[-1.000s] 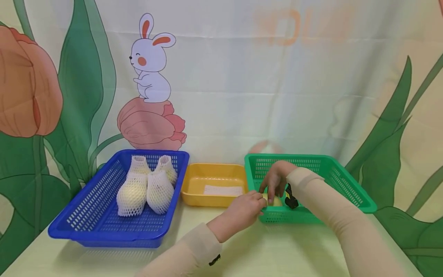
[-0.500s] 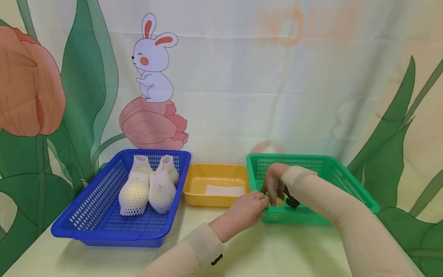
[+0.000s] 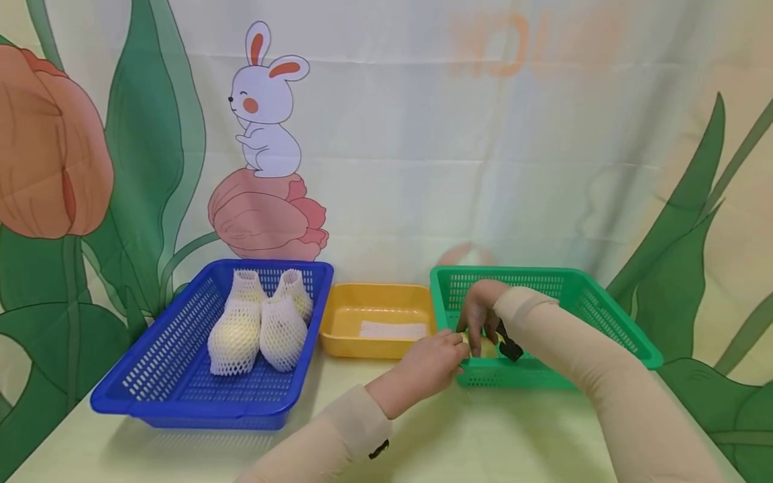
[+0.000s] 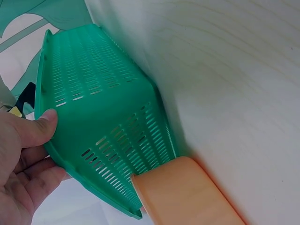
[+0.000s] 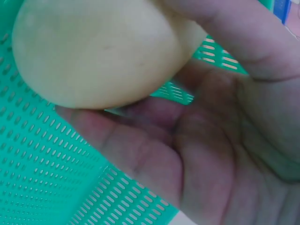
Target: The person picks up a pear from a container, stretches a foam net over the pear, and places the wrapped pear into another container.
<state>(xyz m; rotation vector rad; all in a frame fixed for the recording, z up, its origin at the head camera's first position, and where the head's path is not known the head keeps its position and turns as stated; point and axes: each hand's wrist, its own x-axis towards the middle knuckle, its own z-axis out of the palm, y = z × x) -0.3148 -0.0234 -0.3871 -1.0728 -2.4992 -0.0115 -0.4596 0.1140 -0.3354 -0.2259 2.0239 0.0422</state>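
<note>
At the left front corner of the green basket (image 3: 513, 374), my left hand (image 3: 433, 359) grips the rim. The left wrist view shows the thumb (image 4: 43, 127) on the basket's outer corner, with the other fingers curled at the edge. My right hand (image 3: 480, 312) reaches down inside the same basket. In the right wrist view its thumb and fingers hold a smooth, pale yellow, rounded fruit (image 5: 93, 54), whose exact kind I cannot tell. From the head view that fruit is mostly hidden behind the hand and rim.
A blue basket (image 3: 199, 406) on the left contains several pale yellow fruits in white foam nets (image 3: 234, 339). Between the baskets stands a yellow tray (image 3: 371, 349) with flat white foam netting (image 3: 392, 330) in it. A printed curtain (image 3: 386, 168) hangs behind the table (image 3: 447, 449).
The right hand has shifted slightly within the green basket, and the fruit is more covered than a second ago. The left hand stays on the basket's corner. The head view has moved slightly.
</note>
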